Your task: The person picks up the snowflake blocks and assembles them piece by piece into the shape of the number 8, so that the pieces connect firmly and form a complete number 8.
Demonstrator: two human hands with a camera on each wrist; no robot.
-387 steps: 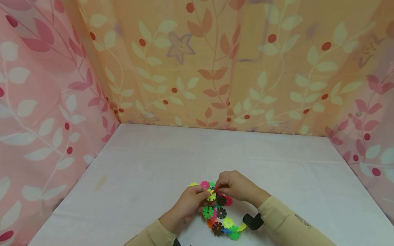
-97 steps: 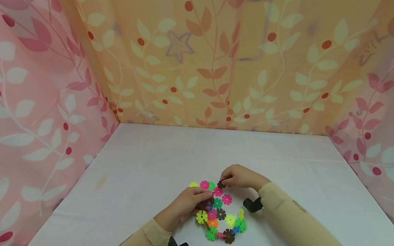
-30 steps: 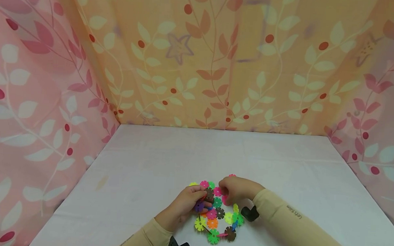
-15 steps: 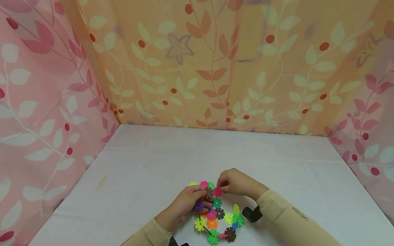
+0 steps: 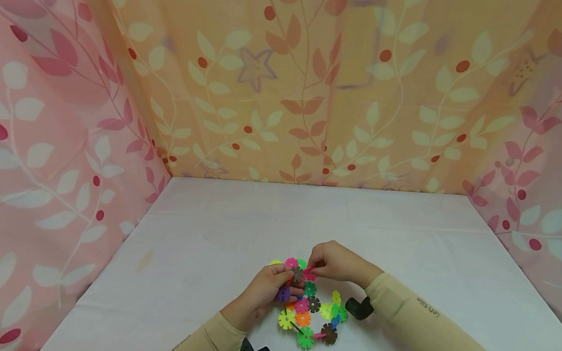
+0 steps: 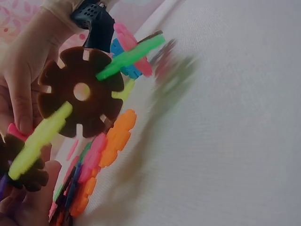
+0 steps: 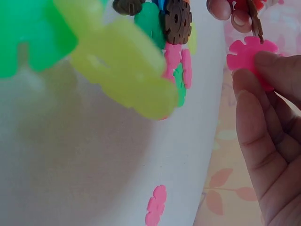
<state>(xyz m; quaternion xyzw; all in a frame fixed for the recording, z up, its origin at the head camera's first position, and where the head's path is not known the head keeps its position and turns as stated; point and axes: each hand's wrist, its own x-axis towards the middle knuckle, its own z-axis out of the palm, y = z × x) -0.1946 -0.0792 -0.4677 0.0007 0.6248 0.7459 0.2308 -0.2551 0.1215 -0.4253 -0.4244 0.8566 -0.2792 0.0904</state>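
My left hand (image 5: 264,289) pinches one end of a chain of slotted plastic flower discs. A brown disc (image 5: 297,274) stands out at its fingertips, with a purple disc (image 5: 284,294) just below. From there the chain curves through a yellow disc (image 5: 286,319), a green disc (image 5: 305,338) and a brown one (image 5: 328,334). Between thumb and fingers my right hand (image 5: 339,260) pinches a pink disc (image 7: 249,49). The pink rim meets the edge of the brown disc (image 7: 255,21); whether their slots interlock, I cannot tell.
Loose discs lie on the white table (image 5: 204,229) inside and behind the chain, among them an orange disc (image 5: 303,319) and a dark green disc (image 5: 310,288). A separate pink disc (image 7: 156,206) shows in the right wrist view. Patterned cloth (image 5: 307,94) walls the table's back and sides.
My right hand, which held a brown disc 3.2 s ago, now has a pink one, brought left to the chain. The brown disc is now at my left fingertips. The left hand has barely moved.
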